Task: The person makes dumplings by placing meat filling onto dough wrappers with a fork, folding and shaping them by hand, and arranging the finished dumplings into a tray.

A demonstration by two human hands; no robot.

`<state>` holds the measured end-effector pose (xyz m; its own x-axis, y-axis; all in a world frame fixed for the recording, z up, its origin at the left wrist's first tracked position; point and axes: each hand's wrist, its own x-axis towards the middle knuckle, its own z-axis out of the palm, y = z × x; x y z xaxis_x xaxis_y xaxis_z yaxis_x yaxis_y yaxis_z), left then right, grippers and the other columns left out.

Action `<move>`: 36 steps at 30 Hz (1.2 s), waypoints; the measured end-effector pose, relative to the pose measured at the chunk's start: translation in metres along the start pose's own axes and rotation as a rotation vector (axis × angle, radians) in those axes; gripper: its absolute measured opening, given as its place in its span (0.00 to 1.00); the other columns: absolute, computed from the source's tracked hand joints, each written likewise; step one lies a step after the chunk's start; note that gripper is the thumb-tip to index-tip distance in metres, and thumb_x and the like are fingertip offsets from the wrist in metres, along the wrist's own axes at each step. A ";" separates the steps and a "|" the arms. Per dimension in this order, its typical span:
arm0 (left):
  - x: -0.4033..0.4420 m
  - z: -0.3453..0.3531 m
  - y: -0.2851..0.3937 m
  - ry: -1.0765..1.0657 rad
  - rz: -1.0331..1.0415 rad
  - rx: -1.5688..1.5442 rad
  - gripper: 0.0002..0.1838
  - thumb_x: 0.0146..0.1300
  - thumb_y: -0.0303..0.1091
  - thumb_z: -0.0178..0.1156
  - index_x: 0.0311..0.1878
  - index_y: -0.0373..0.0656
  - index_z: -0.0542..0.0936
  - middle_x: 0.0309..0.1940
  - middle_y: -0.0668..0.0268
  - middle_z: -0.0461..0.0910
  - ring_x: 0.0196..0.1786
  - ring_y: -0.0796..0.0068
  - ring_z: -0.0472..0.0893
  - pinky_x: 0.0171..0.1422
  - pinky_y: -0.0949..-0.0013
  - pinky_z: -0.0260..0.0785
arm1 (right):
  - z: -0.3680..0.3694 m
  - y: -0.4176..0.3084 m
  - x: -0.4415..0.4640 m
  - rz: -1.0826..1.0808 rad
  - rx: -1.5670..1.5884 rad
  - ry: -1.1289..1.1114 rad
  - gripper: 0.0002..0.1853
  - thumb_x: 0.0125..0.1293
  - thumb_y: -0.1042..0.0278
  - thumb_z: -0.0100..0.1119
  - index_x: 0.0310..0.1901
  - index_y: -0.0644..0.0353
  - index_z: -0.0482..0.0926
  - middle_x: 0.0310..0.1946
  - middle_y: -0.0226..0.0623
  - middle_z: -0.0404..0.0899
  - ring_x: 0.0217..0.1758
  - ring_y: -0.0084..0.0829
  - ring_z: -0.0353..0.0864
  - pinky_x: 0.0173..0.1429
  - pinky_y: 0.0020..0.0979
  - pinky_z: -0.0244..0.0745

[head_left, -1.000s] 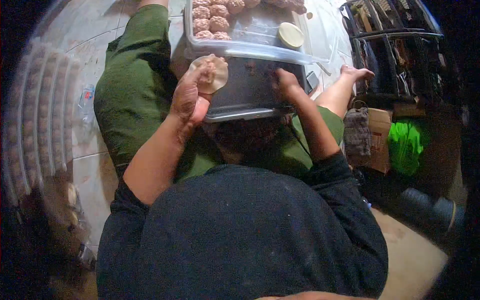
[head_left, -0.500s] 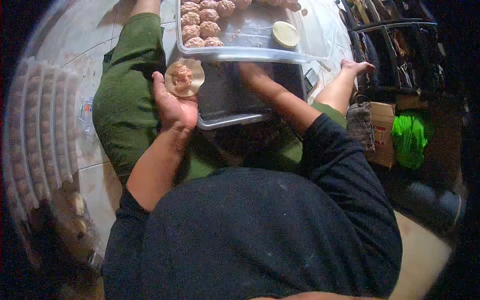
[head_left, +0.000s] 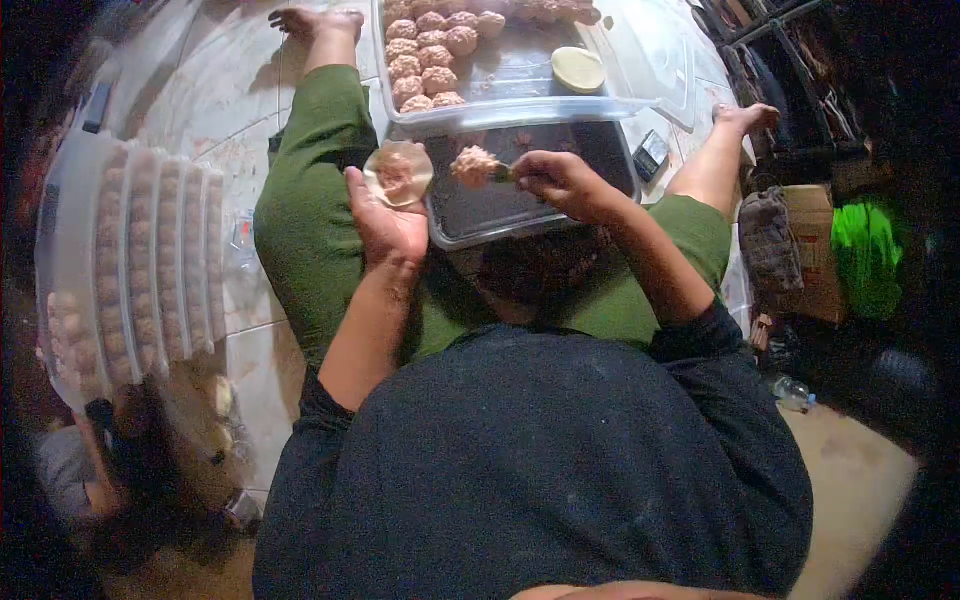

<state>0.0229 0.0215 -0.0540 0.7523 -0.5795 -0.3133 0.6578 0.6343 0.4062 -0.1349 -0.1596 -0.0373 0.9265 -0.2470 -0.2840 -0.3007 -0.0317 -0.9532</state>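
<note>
My left hand (head_left: 392, 232) is palm up, with a round pale dumpling wrapper (head_left: 421, 176) resting on its fingers. Minced meat (head_left: 396, 174) is smeared over the middle of that wrapper. To the right, my right hand (head_left: 558, 184) grips the short handle of a spreading tool (head_left: 502, 173), whose kind I cannot make out. A lump of minced meat (head_left: 472, 166) covers the tool's end, a little apart from the wrapper. Both hands are over a dark-looking plastic tub (head_left: 500, 215) between my legs.
Ahead, a clear plastic tray (head_left: 520, 112) holds rows of meat-filled dumplings (head_left: 432, 57) and a stack of round wrappers (head_left: 578, 69). Stacked filled trays (head_left: 130, 270) stand at left. A phone (head_left: 652, 152) lies right of the tub; a cardboard box (head_left: 815, 250) and green bag (head_left: 866, 255) are farther right.
My right hand has come up out of the tub, bringing a lump of meat on the tool near the wrapper. The meat on the wrapper looks flatter. The view has shifted.
</note>
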 end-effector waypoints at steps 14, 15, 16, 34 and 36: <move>-0.074 0.081 -0.040 -0.374 -0.264 0.185 0.29 0.65 0.52 0.45 0.56 0.34 0.65 0.52 0.52 0.71 0.56 0.60 0.71 0.63 0.60 0.61 | 0.038 -0.049 -0.077 -0.636 -0.652 0.508 0.13 0.59 0.77 0.53 0.46 0.60 0.77 0.36 0.45 0.77 0.35 0.40 0.79 0.38 0.31 0.75; -0.075 0.080 -0.039 -0.352 -0.267 0.193 0.28 0.65 0.50 0.45 0.56 0.34 0.65 0.52 0.52 0.71 0.56 0.60 0.72 0.63 0.60 0.61 | 0.041 -0.048 -0.079 -0.622 -0.714 0.532 0.13 0.57 0.78 0.52 0.45 0.58 0.77 0.34 0.44 0.76 0.34 0.42 0.79 0.36 0.34 0.75; -0.076 0.080 -0.039 -0.332 -0.270 0.201 0.27 0.65 0.49 0.46 0.56 0.34 0.65 0.52 0.52 0.71 0.56 0.60 0.72 0.63 0.60 0.62 | 0.041 -0.047 -0.081 -0.607 -0.729 0.533 0.14 0.57 0.78 0.52 0.45 0.57 0.77 0.34 0.43 0.76 0.34 0.42 0.79 0.36 0.34 0.76; -0.066 0.078 -0.034 -0.303 -0.307 0.043 0.30 0.65 0.52 0.44 0.56 0.32 0.65 0.53 0.47 0.69 0.57 0.49 0.69 0.61 0.50 0.64 | 0.001 -0.049 -0.106 -0.573 -0.401 0.664 0.12 0.61 0.78 0.51 0.46 0.61 0.77 0.35 0.43 0.79 0.35 0.32 0.79 0.41 0.29 0.74; -0.068 0.077 -0.035 -0.309 -0.333 0.002 0.29 0.64 0.50 0.45 0.56 0.32 0.65 0.54 0.46 0.69 0.58 0.48 0.69 0.62 0.49 0.63 | -0.007 -0.047 -0.110 -0.525 -0.478 0.713 0.13 0.59 0.77 0.53 0.46 0.61 0.77 0.35 0.44 0.79 0.35 0.33 0.79 0.41 0.29 0.74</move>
<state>-0.0540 -0.0007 0.0189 0.4530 -0.8776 -0.1569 0.8620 0.3863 0.3283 -0.2244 -0.1379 0.0394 0.6629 -0.6072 0.4380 -0.0976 -0.6501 -0.7536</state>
